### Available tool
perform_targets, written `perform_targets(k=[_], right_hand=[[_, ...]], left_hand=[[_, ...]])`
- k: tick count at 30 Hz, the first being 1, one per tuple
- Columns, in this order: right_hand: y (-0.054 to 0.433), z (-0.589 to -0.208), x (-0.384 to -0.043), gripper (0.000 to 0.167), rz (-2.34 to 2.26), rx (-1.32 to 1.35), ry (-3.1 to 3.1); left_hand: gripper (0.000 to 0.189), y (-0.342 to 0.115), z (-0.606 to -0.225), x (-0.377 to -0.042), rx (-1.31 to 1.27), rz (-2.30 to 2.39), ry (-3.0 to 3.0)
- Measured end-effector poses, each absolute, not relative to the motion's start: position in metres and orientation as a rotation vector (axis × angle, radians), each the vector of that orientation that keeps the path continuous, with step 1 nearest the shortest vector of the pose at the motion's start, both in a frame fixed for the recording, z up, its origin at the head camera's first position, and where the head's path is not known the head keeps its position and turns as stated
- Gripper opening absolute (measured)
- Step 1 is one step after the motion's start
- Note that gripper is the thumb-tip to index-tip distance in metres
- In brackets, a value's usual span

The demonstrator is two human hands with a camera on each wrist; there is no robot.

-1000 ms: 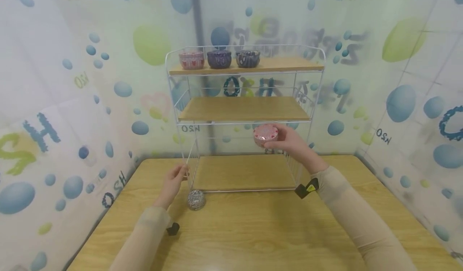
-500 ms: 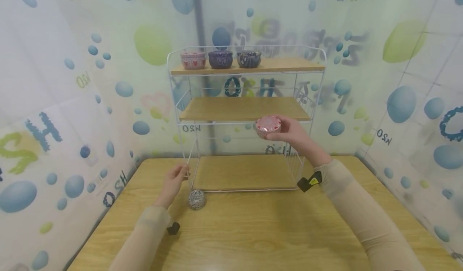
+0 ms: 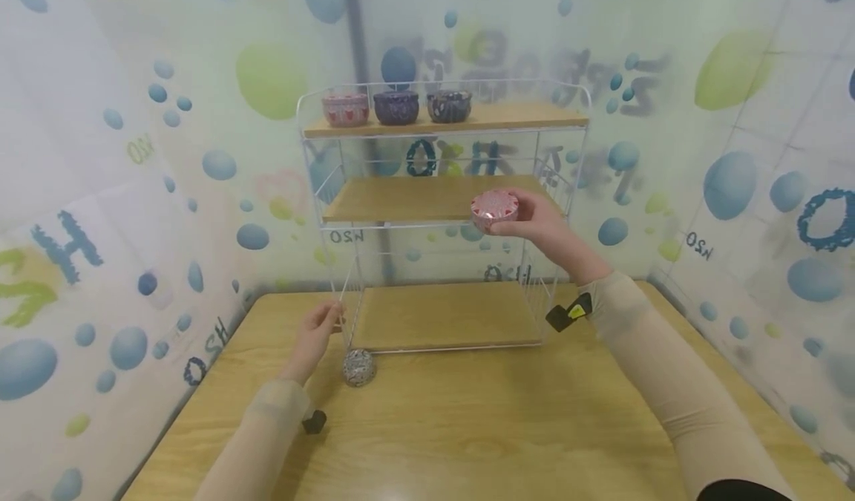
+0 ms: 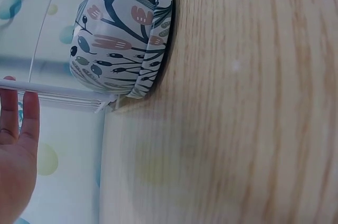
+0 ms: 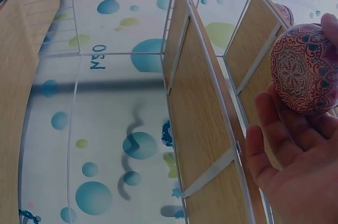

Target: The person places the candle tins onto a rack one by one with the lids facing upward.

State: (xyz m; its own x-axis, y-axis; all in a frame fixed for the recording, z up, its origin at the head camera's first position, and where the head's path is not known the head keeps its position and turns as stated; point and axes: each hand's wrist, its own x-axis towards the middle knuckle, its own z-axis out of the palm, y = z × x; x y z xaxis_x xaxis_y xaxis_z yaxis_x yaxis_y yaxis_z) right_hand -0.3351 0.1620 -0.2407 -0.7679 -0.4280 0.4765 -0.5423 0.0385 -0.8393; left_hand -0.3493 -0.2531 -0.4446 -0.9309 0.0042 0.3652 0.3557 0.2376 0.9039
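pale wall sheeting (image 3: 154,211), smooth and slightly translucent, carries printed blue and green ovals with lettering around a wood-grained table (image 3: 467,427). on it stands a rack (image 3: 401,198) of thin white wire with three flat, wood-toned boards. three squat, round tins sit in a row on its top board, toward the left: a pink tin with hearts (image 3: 345,109), a purple tin (image 3: 396,107) and a dark blue patterned tin (image 3: 449,106).

the right hand (image 3: 539,217) pinches a glossy, round pink-and-red tin (image 3: 494,210) between thumb and fingers, its lid facing up; the right wrist view shows a dense mandala-like print on one round face. it is held at the front edge of the middle board, right of centre. the left hand (image 3: 320,329) pinches the rack's left front post low down, just beside a rounded floral tin (image 3: 359,368) resting on the table.

compared with a second ago, the pink-and-red tin has risen from below the middle board to its level, while the left hand has stayed at the post.
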Motion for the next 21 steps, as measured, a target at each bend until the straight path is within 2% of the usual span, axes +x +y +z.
perform_targets(k=[10, 21], right_hand=[[0.165, -0.230, -0.336, 0.053, 1.814, 0.984, -2.227], [0.168, -0.206, -0.333, 0.064, 1.778, 0.923, -2.237]], left_hand=[[0.038, -0.252, -0.443, -0.346, -0.307, -1.752, -2.251], [0.032, -0.252, -0.441, -0.347, -0.322, -1.760, -2.244]])
